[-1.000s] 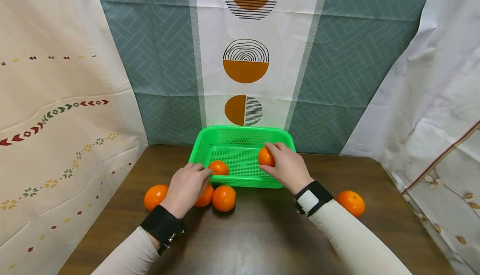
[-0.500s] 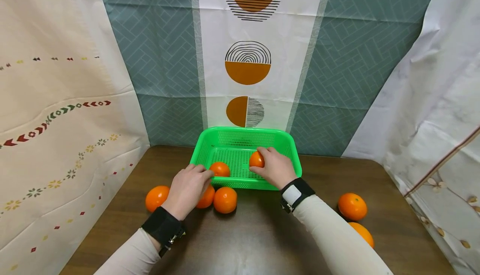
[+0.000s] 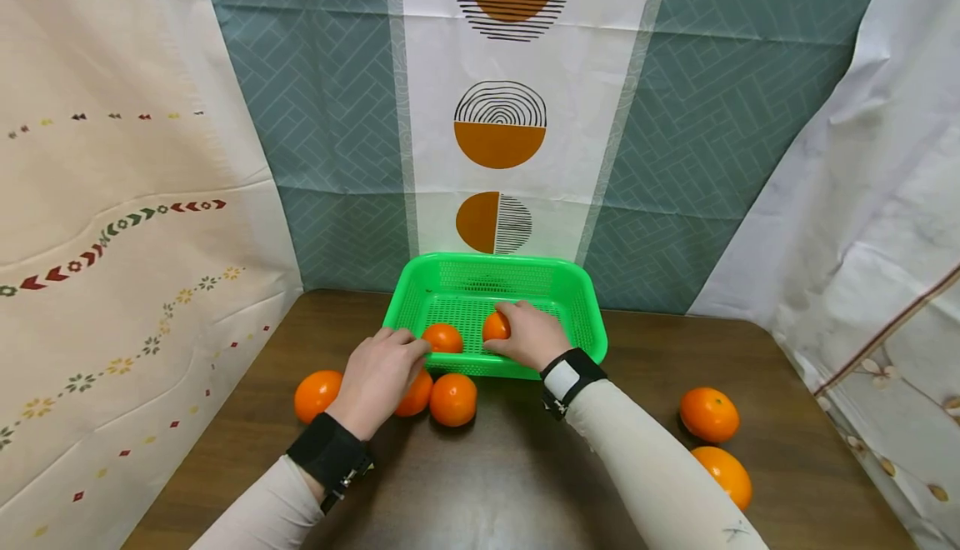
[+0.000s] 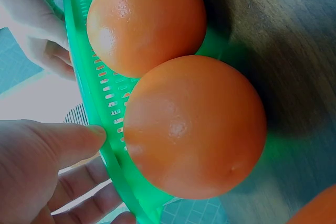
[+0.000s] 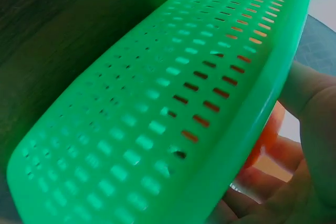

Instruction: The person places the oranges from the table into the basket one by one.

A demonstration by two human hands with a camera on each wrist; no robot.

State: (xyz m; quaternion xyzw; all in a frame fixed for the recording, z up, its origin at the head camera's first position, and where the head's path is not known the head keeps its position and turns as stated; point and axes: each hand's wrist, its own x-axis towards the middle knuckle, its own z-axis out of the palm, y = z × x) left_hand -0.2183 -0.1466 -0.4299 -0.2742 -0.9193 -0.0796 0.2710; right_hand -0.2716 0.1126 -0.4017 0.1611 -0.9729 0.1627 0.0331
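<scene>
A green perforated plastic basket (image 3: 525,267) sits at the back of the table. My left hand (image 3: 381,375) grips its front-left rim; the left wrist view has the thumb (image 4: 79,137) outside and the fingers beyond the rim. Inside the basket, my right hand (image 3: 534,335) holds an orange (image 3: 495,327) between thumb and fingers, low over the bottom. Another orange (image 3: 442,338) lies in the basket just left of it. Against the front wall outside are two oranges, one (image 3: 453,400) in full sight and one (image 3: 415,394) partly hidden by my left hand.
Left of my left hand lies one more orange (image 3: 317,396). Two oranges, a farther one (image 3: 709,414) and a nearer one (image 3: 723,477), rest on the table's right side beside my right sleeve. A patterned cloth (image 3: 337,233) hangs right behind the basket.
My right hand has carried its orange leftward and down inside the basket, closer to the orange there. The nearer right-hand orange has come out from behind the sleeve. My left hand stays at the rim.
</scene>
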